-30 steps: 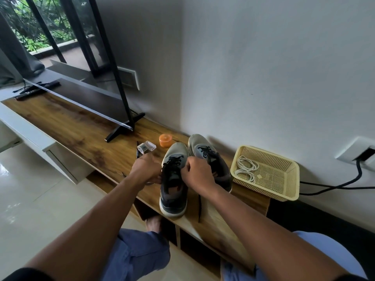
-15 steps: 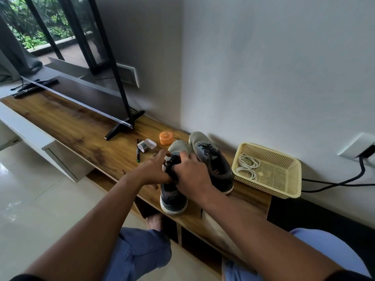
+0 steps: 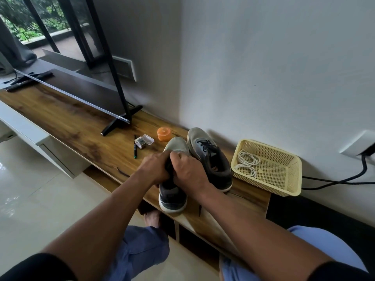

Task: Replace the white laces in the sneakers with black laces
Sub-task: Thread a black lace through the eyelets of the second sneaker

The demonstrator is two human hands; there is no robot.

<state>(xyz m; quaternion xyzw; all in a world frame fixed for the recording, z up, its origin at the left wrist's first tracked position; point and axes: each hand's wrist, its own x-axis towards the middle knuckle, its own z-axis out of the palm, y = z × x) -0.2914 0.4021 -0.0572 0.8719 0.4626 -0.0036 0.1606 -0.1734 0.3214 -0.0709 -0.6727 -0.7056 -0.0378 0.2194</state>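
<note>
sneakers side by side on the wooden bench (image 3: 85,136), toes pointing at the wall. the far sneaker (image 3: 210,159) already has black laces (image 3: 205,145) through it and nobody's touching it. the near sneaker (image 3: 173,191) is where both hands are, bunched together over the lace area so you can't actually see the lace there. left hand (image 3: 155,169) is curled in from the left side, right hand (image 3: 187,172) curled from the right, knuckles up, fingertips meeting right over the middle of the shoe. both look like they're pinching something at the tongue, most likely the lace, but it's hidden under the fingers so can't say for sure what exactly.

white laces (image 3: 246,164) are coiled in two loops in the yellow basket (image 3: 284,185), which sits on the bench just right of the sneakers, against the wall.

other stuff on the bench: orange cap (image 3: 164,134) just behind the near toe, a little clear box (image 3: 144,141) left of it, and a pen (image 3: 135,147) beside the box. tv (image 3: 77,92) stands further left on its black foot. black cable (image 3: 332,180) runs from a wall socket (image 3: 359,146) down behind the basket. person's knees in blue show at the bottom.
</note>
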